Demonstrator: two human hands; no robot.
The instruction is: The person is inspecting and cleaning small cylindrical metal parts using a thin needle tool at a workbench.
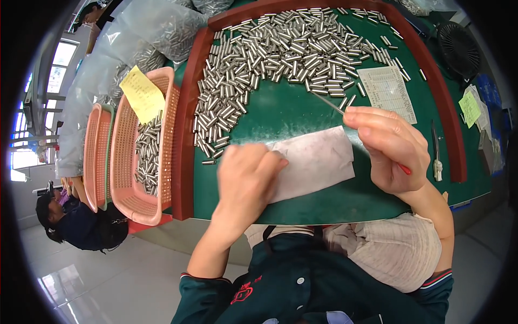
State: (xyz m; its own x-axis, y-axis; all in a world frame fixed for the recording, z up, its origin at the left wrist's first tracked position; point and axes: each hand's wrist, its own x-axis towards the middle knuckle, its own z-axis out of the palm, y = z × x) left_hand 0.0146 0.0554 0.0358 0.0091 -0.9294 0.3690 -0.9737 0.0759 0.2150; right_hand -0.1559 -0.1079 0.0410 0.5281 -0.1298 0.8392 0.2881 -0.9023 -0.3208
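My right hand (391, 143) is raised over the green table, its fingertips pinching a thin metal rod (328, 103). The rod points up and left toward the loose pins, and a red end (405, 169) shows below the palm, probably of the same tool. My left hand (245, 175), slightly blurred, has its fingers curled in at the left end of a folded white cloth or paper (315, 159). What those fingers hold, if anything, is hidden. Many short shiny metal pins (286, 48) lie heaped beyond both hands, curving down the left side.
A dark red wooden rim (186, 129) borders the green tabletop (280, 108). A printed sheet (387, 92) lies at right, near tweezers (436, 148). Left stand a pink basket (123, 183) of pins with a yellow note (143, 96), and plastic bags (175, 29). A fan (458, 48) stands far right.
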